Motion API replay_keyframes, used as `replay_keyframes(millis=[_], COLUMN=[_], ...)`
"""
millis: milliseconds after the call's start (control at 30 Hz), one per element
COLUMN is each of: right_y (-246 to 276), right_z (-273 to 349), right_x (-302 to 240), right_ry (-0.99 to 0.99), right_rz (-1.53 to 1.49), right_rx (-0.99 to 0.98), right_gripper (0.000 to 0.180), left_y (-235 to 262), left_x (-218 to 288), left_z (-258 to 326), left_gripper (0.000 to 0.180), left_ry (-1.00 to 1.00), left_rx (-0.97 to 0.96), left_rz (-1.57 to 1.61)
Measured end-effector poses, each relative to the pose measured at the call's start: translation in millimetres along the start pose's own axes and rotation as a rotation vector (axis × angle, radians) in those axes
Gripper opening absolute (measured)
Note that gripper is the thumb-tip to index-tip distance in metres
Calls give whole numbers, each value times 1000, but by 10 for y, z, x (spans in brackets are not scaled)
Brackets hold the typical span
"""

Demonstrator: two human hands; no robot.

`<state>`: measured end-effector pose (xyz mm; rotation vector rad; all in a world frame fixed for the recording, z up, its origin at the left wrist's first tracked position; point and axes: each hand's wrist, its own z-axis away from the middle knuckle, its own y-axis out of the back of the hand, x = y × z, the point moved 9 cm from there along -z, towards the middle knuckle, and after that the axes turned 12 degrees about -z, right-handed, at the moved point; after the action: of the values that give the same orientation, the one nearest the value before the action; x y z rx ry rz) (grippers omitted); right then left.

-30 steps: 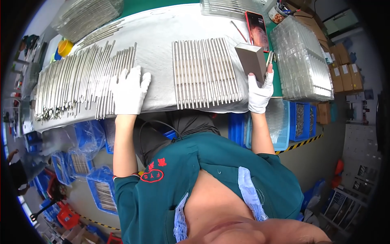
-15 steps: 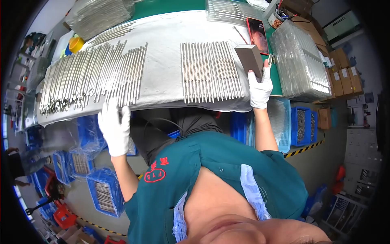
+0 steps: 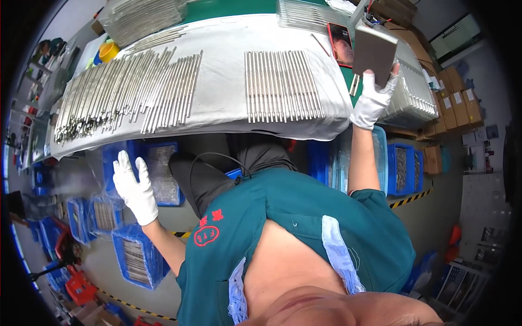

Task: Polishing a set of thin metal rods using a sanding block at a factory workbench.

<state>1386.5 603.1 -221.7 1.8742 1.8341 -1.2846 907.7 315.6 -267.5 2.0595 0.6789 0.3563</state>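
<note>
The right hand (image 3: 372, 100), in a white glove, grips a flat grey-brown block (image 3: 374, 50) by its lower edge and holds it up just past the right end of the white cloth (image 3: 228, 117). The block looks dull and a bit rough, with square corners. Beside the block, on the cloth side, lies a red phone (image 3: 342, 44) with a dark screen.

The cloth covers a long table. On it, near the right hand, thin shiny metal rods (image 3: 280, 84) lie side by side in a neat row. Toward the far left end of the cloth, many more rods (image 3: 122, 92) lie in a loose, fanned pile. A yellow cup (image 3: 109, 51) stands behind that pile.

The left hand (image 3: 134, 187), also in a white glove, hangs open with its fingers spread, below the front edge of the cloth and holding nothing. It is over a blue plastic bin (image 3: 157, 174) full of small metal parts. More blue bins stand on the grey floor around it. Brown cardboard boxes (image 3: 451, 108) are stacked to the right of the block.
</note>
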Motion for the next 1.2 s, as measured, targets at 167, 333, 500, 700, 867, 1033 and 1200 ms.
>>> replay_keyframes(millis=[167,333,500,700,867,1033,1200], right_y=[-30,169,366,490,505,450,275], right_z=[-62,0,-27,57,294,383,438], right_x=[-182,-169,-315,-222,264,370,334], right_ry=[67,53,153,204,114,193,412], right_rz=[43,-29,100,162,341,524,683], right_rx=[23,90,136,168,-32,-145,-271], right_gripper=[73,72,62,63,73,77,74], left_y=[18,-97,-117,-109,-83,-26,-31], left_x=[179,38,-16,138,222,340,757], left_z=[-21,51,61,1,-24,-82,-264], left_gripper=[45,42,42,42,42,43,43], left_ry=[-30,65,48,-30,-62,-158,-234], left_rx=[-43,-115,-100,-83,-71,-42,-99], left_rz=[147,458,342,230,184,154,173])
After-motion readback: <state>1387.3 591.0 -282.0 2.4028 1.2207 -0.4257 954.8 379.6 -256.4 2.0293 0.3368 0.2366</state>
